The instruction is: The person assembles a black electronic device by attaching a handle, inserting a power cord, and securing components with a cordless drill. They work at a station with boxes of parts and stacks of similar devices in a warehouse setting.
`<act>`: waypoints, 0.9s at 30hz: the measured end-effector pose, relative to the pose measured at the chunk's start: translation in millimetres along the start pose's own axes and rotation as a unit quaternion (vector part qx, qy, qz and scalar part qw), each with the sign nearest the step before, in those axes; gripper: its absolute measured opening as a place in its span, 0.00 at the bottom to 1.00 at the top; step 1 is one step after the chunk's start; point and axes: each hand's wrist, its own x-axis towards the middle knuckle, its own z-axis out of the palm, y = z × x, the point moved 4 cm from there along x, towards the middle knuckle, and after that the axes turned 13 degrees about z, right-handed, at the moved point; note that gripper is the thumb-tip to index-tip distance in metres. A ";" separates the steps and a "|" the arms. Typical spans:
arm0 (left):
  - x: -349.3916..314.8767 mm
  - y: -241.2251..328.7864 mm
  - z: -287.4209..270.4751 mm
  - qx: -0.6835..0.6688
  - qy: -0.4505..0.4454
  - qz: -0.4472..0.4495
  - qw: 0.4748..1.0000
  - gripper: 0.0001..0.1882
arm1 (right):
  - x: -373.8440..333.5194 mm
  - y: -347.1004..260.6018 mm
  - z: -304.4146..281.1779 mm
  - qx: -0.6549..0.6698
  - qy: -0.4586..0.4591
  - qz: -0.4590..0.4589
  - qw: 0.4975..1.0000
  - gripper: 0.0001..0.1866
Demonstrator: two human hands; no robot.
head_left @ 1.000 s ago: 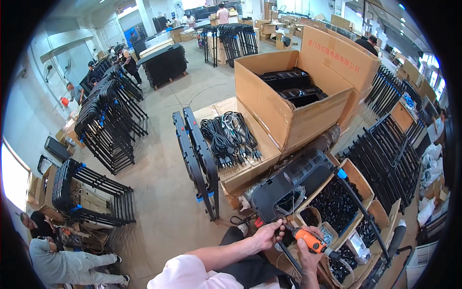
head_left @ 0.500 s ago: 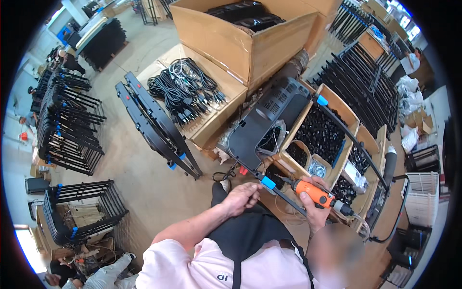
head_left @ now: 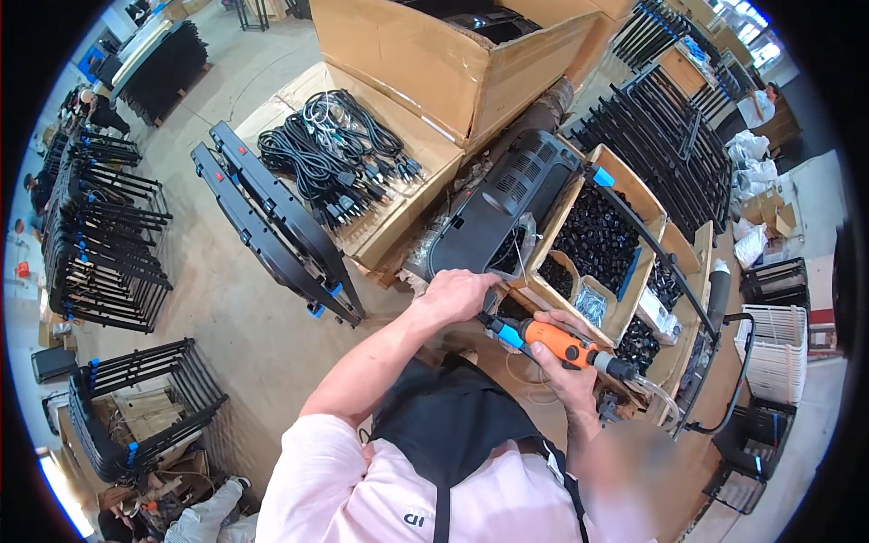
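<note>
My right hand (head_left: 563, 355) is wrapped around an orange power screwdriver (head_left: 557, 342), its tip pointing left toward a black tube frame with a blue sleeve (head_left: 510, 336). My left hand (head_left: 460, 295) is closed at the near end of a black plastic housing (head_left: 480, 217), close to the screwdriver's tip. Its fingertips are hidden, so whatever they hold cannot be made out. A hose (head_left: 654, 391) runs from the rear of the screwdriver. The vented housing lies across the bench, and the tube frame extends to its right.
Right of the housing, wooden bins (head_left: 605, 231) hold small black parts and a bag of screws (head_left: 592, 306). Bundled black cables (head_left: 335, 158) lie on cardboard beside a large carton (head_left: 407, 68). Two long black panels (head_left: 272, 217) stand at left; black frames (head_left: 109, 226) are stacked beyond.
My left hand has moved forward from in front of my apron to the housing's near end. The screwdriver has shifted left and its tip is now nearer the frame. The whole view has shifted slightly.
</note>
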 end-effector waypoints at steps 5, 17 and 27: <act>-0.3 -11.5 6.0 0.037 -0.035 0.020 0.998 0.19 | 6.7 0.0 15.4 -0.041 -0.004 -0.004 0.999 0.29; -1.7 -20.2 3.9 0.007 -0.014 0.056 0.998 0.17 | 15.1 -14.7 40.4 -0.138 -0.007 0.015 0.990 0.27; -45.9 -54.8 21.3 -0.670 0.180 -0.173 0.699 0.15 | 29.8 -16.3 57.4 -0.225 -0.054 -0.001 0.973 0.21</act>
